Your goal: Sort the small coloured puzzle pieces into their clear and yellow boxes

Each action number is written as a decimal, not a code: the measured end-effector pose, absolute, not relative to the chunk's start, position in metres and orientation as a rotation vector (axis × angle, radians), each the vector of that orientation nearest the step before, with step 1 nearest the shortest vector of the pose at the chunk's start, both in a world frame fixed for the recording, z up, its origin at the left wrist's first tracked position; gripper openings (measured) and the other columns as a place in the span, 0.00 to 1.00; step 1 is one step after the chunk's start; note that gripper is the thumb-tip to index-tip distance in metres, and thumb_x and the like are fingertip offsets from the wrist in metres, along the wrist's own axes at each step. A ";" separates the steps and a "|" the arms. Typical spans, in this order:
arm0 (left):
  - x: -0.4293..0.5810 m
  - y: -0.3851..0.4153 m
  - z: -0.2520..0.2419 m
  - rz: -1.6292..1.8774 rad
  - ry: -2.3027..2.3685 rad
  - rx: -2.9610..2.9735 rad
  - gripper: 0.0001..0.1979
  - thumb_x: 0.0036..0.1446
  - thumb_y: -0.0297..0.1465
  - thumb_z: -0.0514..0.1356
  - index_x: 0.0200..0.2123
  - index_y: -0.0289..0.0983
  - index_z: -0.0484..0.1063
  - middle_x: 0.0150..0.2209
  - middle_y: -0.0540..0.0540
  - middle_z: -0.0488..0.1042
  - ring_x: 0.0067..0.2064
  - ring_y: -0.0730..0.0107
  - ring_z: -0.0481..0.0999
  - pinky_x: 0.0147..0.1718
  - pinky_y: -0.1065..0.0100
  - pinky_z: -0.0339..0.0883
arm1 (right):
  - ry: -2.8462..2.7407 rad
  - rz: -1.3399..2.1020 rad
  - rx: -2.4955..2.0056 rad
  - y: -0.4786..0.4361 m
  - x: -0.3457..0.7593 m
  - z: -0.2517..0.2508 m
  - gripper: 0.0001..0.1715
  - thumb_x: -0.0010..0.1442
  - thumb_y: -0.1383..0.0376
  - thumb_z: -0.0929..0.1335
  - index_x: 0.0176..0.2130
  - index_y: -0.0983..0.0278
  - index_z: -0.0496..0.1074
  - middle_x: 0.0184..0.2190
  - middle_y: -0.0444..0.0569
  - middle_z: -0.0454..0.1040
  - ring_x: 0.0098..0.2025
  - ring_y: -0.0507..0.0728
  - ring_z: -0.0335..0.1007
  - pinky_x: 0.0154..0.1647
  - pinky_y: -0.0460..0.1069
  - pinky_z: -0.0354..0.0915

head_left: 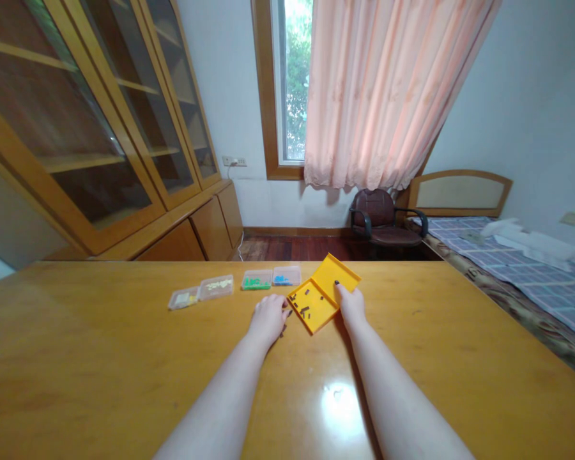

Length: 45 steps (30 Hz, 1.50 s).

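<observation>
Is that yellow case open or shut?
Open: the yellow case is spread into two halves, with dark pieces showing in one and the right hand holding the other.

The tabletop (100,364) under my left hand (268,317) and right hand (351,305) looks like varnished wood, smooth and glossy, throwing a white glare on my side of the right. In my right hand I have a yellow case (324,308) of smooth, opaque plastic; the dark pieces (307,292) inside look matt. Beyond my left hand sit see-through boxes (215,294) of shiny clear plastic. Farther past it, the cabinet (114,112) is polished wood with reflective glass panes (79,121). Beyond my right hand hangs a curtain (374,89) of soft, folded cloth.
</observation>
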<state>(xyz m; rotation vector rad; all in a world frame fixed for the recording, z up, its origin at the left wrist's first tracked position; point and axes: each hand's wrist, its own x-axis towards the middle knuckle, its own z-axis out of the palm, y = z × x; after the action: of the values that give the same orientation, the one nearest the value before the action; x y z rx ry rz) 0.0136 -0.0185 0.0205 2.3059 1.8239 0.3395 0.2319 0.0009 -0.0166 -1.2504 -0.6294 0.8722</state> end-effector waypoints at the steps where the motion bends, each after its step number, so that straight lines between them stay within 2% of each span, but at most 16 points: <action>1: 0.013 -0.019 0.020 0.341 1.853 2.301 0.06 0.54 0.33 0.58 0.36 0.40 0.70 0.39 0.46 0.73 0.43 0.64 0.69 0.40 0.66 0.59 | -0.631 0.870 -1.255 0.001 0.232 -0.017 0.20 0.44 0.60 0.71 0.37 0.69 0.74 0.39 0.56 0.77 0.39 0.62 0.75 0.35 0.50 0.72; 5: 0.011 -0.018 0.020 0.296 1.877 2.310 0.04 0.55 0.33 0.57 0.32 0.40 0.70 0.35 0.47 0.73 0.40 0.64 0.70 0.37 0.67 0.59 | -0.642 0.872 -1.251 0.002 0.233 -0.018 0.21 0.44 0.60 0.71 0.38 0.69 0.74 0.40 0.56 0.77 0.40 0.62 0.75 0.36 0.50 0.72; 10: 0.013 -0.018 0.023 0.274 1.862 2.314 0.06 0.57 0.33 0.54 0.32 0.39 0.70 0.35 0.47 0.74 0.40 0.64 0.70 0.37 0.67 0.59 | -0.651 0.869 -1.254 0.002 0.233 -0.019 0.21 0.44 0.59 0.71 0.38 0.69 0.74 0.40 0.56 0.77 0.39 0.62 0.75 0.36 0.50 0.72; 15: 0.017 -0.021 0.028 0.523 1.670 2.329 0.07 0.58 0.31 0.53 0.35 0.38 0.70 0.36 0.46 0.74 0.40 0.67 0.71 0.39 0.68 0.60 | -0.637 0.879 -1.240 0.001 0.231 -0.017 0.21 0.43 0.60 0.71 0.38 0.69 0.74 0.38 0.56 0.77 0.39 0.62 0.75 0.35 0.50 0.72; 18: 0.020 -0.024 0.028 0.655 1.497 2.389 0.07 0.57 0.29 0.54 0.39 0.39 0.70 0.40 0.47 0.74 0.43 0.67 0.71 0.44 0.67 0.60 | -0.626 0.889 -1.235 0.000 0.230 -0.015 0.21 0.43 0.60 0.71 0.38 0.69 0.73 0.39 0.56 0.77 0.38 0.62 0.75 0.35 0.50 0.72; 22: 0.018 -0.024 0.023 0.682 1.531 2.415 0.17 0.54 0.29 0.57 0.49 0.39 0.66 0.48 0.46 0.71 0.50 0.65 0.67 0.50 0.65 0.57 | -0.645 0.879 -1.241 0.001 0.231 -0.016 0.21 0.43 0.60 0.71 0.37 0.69 0.73 0.39 0.56 0.77 0.39 0.62 0.75 0.35 0.50 0.72; 27: 0.009 -0.017 0.020 0.507 1.870 2.228 0.08 0.56 0.33 0.55 0.39 0.38 0.69 0.41 0.44 0.73 0.44 0.64 0.70 0.42 0.66 0.60 | -0.660 0.867 -1.242 0.003 0.232 -0.019 0.21 0.43 0.60 0.71 0.37 0.69 0.74 0.38 0.56 0.78 0.38 0.62 0.75 0.34 0.50 0.72; 31: 0.008 -0.018 0.022 0.379 1.834 2.254 0.08 0.53 0.38 0.57 0.32 0.39 0.68 0.35 0.47 0.73 0.39 0.65 0.71 0.35 0.67 0.60 | -0.654 0.880 -1.253 0.003 0.232 -0.018 0.20 0.43 0.60 0.71 0.37 0.69 0.74 0.39 0.56 0.77 0.39 0.62 0.75 0.35 0.50 0.72; 34: 0.010 -0.020 0.023 0.349 1.757 2.303 0.08 0.51 0.37 0.59 0.32 0.40 0.68 0.34 0.47 0.73 0.38 0.65 0.71 0.34 0.68 0.59 | -0.637 0.887 -1.261 0.002 0.231 -0.017 0.20 0.43 0.60 0.71 0.37 0.69 0.74 0.39 0.56 0.77 0.39 0.62 0.75 0.35 0.50 0.72; 45: 0.013 -0.023 0.029 0.324 1.762 2.274 0.04 0.54 0.32 0.56 0.33 0.40 0.68 0.36 0.47 0.73 0.38 0.66 0.71 0.35 0.68 0.59 | -0.621 0.904 -1.261 0.002 0.231 -0.016 0.20 0.43 0.60 0.71 0.36 0.69 0.74 0.38 0.56 0.77 0.38 0.62 0.75 0.35 0.50 0.72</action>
<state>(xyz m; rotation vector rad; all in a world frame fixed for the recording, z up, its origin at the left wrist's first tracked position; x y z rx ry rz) 0.0129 -0.0229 0.0291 2.2744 1.7617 0.3239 0.2308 0.0021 -0.0161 -1.2613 -0.6213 0.9038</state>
